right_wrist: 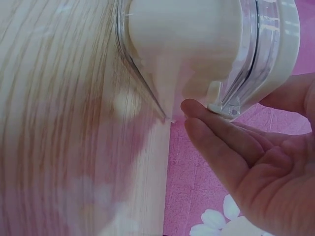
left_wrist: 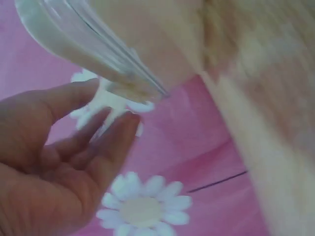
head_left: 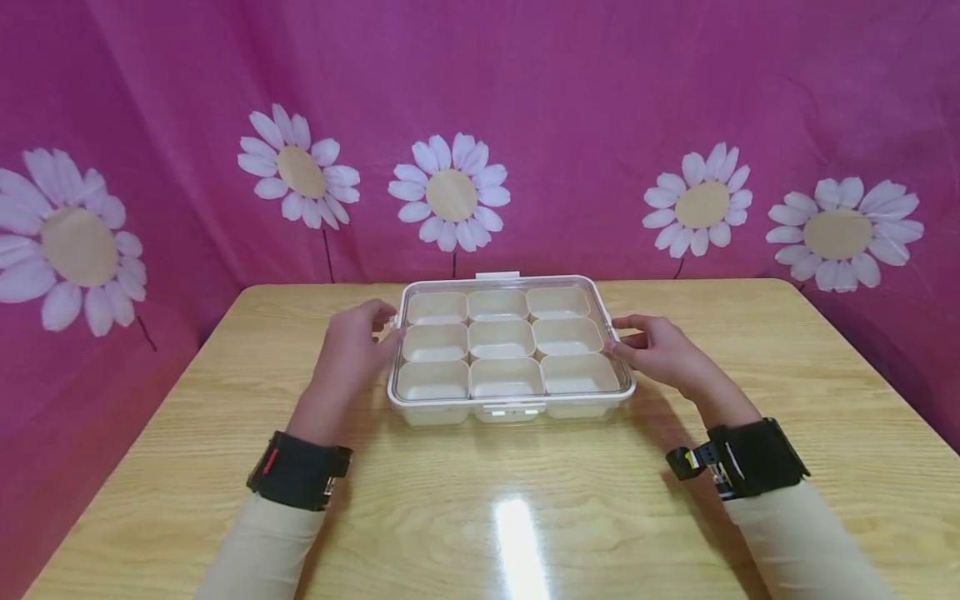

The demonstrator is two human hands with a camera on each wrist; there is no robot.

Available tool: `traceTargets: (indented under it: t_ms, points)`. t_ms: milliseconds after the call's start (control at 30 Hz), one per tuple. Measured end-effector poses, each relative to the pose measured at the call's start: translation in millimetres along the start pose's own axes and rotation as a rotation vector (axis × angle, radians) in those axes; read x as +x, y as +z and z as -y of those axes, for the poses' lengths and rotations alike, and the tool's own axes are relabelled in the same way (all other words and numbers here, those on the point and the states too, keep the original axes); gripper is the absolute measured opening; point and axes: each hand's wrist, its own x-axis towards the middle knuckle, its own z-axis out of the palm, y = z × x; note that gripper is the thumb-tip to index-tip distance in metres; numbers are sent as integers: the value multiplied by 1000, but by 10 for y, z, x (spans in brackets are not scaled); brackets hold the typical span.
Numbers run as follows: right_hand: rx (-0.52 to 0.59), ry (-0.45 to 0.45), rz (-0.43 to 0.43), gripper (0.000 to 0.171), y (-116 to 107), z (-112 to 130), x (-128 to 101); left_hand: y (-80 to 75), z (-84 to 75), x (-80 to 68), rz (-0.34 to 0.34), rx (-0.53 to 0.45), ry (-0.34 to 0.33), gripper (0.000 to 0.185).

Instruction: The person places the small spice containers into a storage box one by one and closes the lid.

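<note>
A clear storage box [head_left: 502, 398] with a white-rimmed see-through lid lies on the wooden table, several cream compartments showing through it in rows. My left hand [head_left: 356, 342] holds its left side, thumb at the lid's rim and fingers at the side latch [left_wrist: 130, 92]. On the opposite side, my right hand [head_left: 660, 350] pinches the edge, with the thumb at the white rim and the fingers below. Beside those right fingertips [right_wrist: 192, 110], a small white latch [right_wrist: 221, 104] stands out from the box wall. Another latch [head_left: 513, 409] shows at the middle of the front.
The light wood table [head_left: 420, 508] has its far edge just behind the box. A magenta curtain [head_left: 570, 100] with large white daisies hangs behind and at the left. Black straps with small cameras circle both wrists.
</note>
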Motion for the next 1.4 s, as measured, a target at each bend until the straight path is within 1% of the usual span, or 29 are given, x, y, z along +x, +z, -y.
traceTargets:
  t_ms: [33,100,167,200,300,467,567,700,800,867,900,1000,1100,1200,1400]
  points:
    - [-7,-1,0,60,0,-1,-3,-2,56,16,7,-47,-33,41]
    - [-16,0,3,61,-4,3,-7,-1,149,41,54,-133,-103,44]
    - [-21,1,8,61,-5,10,-11,3,208,63,110,-206,-156,47]
    - [-24,1,9,61,-3,14,-12,6,223,72,126,-229,-173,47]
    - [-34,-2,9,61,1,16,-12,11,235,96,149,-259,-203,46]
    - [-45,-3,9,61,1,15,-20,24,223,118,157,-253,-245,45]
    - [-46,-9,7,62,0,15,-28,36,232,122,154,-268,-269,43]
    - [-49,-17,0,61,4,6,-32,54,227,109,132,-266,-282,36]
    - [-50,-19,-3,60,12,4,-34,57,214,93,108,-202,-271,31]
    - [-53,-22,-6,60,14,6,-35,53,209,82,94,-158,-250,29]
    - [-54,-23,-7,60,13,9,-36,49,205,76,90,-130,-235,30]
    - [-61,-22,-7,60,11,16,-34,43,197,59,96,-104,-214,35]
    - [-66,-18,-4,61,5,18,-26,38,190,50,111,-108,-215,43]
    - [-68,-13,-5,61,7,19,-14,35,186,48,129,-142,-234,48]
    - [-64,-23,-6,62,8,17,2,36,191,65,157,-184,-263,48]
